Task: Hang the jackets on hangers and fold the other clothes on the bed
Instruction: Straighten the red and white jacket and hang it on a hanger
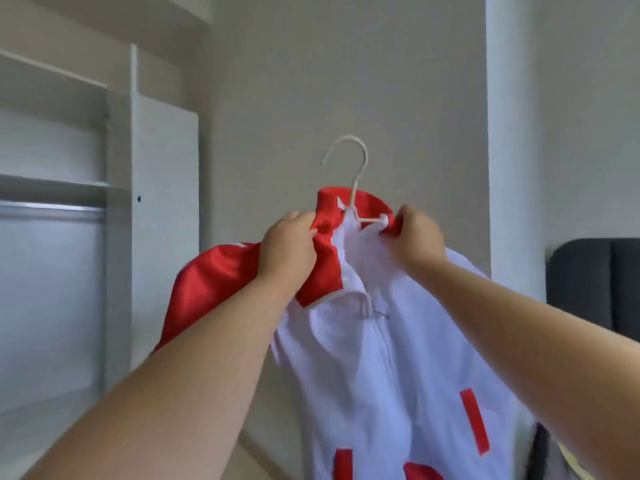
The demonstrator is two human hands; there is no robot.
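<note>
Both hands are gripping the jacket [374, 358] at centre frame: left hand [289, 245] bunching the red collar, right hand [417, 239] pinching collar and white hanger [351, 188]. Light, soft, probably slippery fabric; holding the hanger's hook seems safest.

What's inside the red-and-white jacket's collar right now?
A white hanger: its hook and neck rise above the red collar of the jacket. Its arms are hidden under the fabric.

Diffuse, even light, moderately bright; shadows faint and soft-edged; whole view lacks sharpness; jacket [374, 368] below the grip slightly blurred; wardrobe [162, 220] left of the grip bows from wide-angle distortion.
</note>
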